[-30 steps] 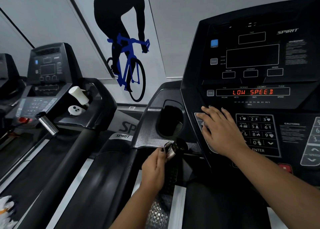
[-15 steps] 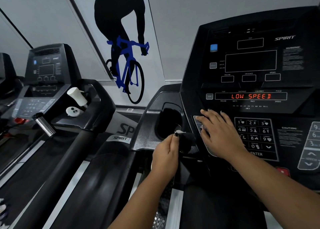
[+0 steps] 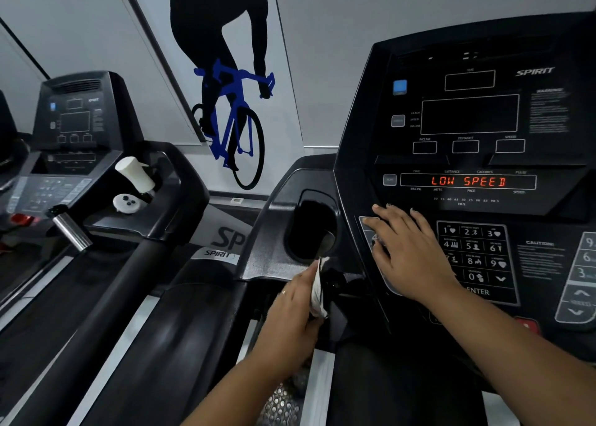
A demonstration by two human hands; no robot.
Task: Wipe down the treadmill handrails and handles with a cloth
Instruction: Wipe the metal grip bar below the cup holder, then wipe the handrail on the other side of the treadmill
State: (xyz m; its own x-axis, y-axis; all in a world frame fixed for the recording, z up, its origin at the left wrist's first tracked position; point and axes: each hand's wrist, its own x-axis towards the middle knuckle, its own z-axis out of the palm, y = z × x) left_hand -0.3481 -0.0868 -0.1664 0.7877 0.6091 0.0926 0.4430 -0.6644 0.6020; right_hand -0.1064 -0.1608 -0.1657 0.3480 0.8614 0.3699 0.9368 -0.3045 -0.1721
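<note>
My left hand (image 3: 292, 316) is closed around a white cloth (image 3: 317, 288) and presses it against the short handle (image 3: 333, 279) that sticks out below the treadmill console. The cloth and my fingers hide most of the handle. The black left handrail (image 3: 200, 316) runs down from the console's left wing toward me. My right hand (image 3: 408, 251) lies flat with fingers spread on the console keypad (image 3: 472, 254), holding nothing.
The console display (image 3: 467, 181) reads LOW SPEED. A cup holder (image 3: 314, 225) sits just above my left hand. A second treadmill (image 3: 87, 174) stands to the left, with a white bottle (image 3: 135, 174) and a metal handle (image 3: 71, 230). A red stop button (image 3: 527, 324) is at the lower right.
My left hand moved up from below the handle onto it, then slid back down along it with the cloth, covering the metal grip. The right hand stayed on the keypad.
</note>
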